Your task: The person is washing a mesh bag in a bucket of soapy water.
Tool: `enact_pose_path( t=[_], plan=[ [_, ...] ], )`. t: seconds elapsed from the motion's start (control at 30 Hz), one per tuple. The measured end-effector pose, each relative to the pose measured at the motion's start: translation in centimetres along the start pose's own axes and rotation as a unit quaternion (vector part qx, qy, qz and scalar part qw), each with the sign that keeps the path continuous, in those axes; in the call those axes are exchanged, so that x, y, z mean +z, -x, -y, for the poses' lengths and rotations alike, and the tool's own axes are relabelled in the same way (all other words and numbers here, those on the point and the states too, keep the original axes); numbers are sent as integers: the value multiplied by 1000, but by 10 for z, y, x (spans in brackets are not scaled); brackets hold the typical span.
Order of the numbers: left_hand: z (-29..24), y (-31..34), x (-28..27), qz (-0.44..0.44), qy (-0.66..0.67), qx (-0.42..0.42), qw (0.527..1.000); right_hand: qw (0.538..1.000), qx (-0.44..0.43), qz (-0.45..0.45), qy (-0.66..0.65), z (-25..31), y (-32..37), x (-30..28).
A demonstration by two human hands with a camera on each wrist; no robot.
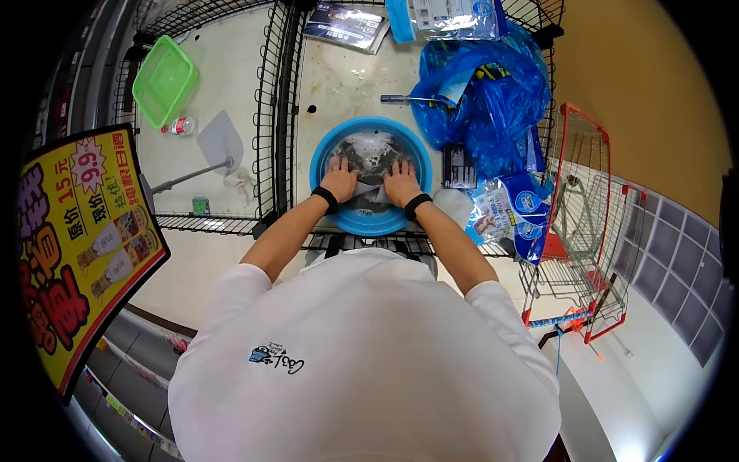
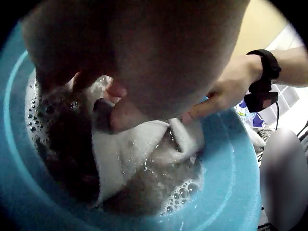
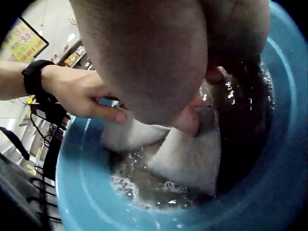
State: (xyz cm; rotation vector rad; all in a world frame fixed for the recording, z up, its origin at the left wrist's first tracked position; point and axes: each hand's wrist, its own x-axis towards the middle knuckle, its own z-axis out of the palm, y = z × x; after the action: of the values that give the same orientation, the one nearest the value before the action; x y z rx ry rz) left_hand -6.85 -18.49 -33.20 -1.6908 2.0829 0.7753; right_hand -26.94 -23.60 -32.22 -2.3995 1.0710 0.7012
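A light grey-white cloth [image 1: 371, 194] lies partly under dark, foamy water in a round blue basin [image 1: 369, 224]. My left hand [image 1: 339, 180] holds the cloth's left part, thumb and fingers pinching it in the left wrist view. Its other side is gripped by my right hand [image 1: 402, 184], whose thumb presses on the fabric in the right wrist view. Between the hands the cloth [image 3: 190, 156] hangs in folds, its lower edge in the water. Some fingertips are hidden behind the hands and below the water.
Right of the basin lie a blue plastic bag [image 1: 500, 92], a dark box [image 1: 459, 167] and a blue-white package [image 1: 512, 212]. Wire rails [image 1: 279, 115] edge the surface. Beyond the left rail is a green basket [image 1: 163, 85]; a shopping cart [image 1: 573, 231] stands at right.
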Motion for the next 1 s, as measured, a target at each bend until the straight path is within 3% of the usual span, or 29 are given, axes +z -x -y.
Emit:
enact_pose_path(
  t=[0.1,0.17,0.3,0.37,0.47,0.6,0.8,0.87,1.0],
  plan=[
    [5,-14,18,24,28,1,999,998,12,50,-29,2,-11,3],
    [1,-16,8,105,8,14,994,992,5,122,-14,8,-8,-17],
    [2,-9,-9,125,64,14,990,993,-15,103,-61,1,-10,-17],
    [7,-12,8,38,20,33,999,995,-44,76,-40,-3,-8,-12],
    [0,6,-23,84,40,45,995,992,-55,31,-106,-2,5,-3],
    [2,18,-7,82,81,75,990,986,-70,45,-148,7,31,-8],
    [-16,65,-59,47,83,51,994,982,-80,-108,-131,8,73,-17],
    [-11,77,-61,-40,134,32,990,975,-66,-133,-165,4,84,-26],
    [7,88,-69,-114,141,26,983,968,-38,-178,-174,-2,99,-40]
  ],
)
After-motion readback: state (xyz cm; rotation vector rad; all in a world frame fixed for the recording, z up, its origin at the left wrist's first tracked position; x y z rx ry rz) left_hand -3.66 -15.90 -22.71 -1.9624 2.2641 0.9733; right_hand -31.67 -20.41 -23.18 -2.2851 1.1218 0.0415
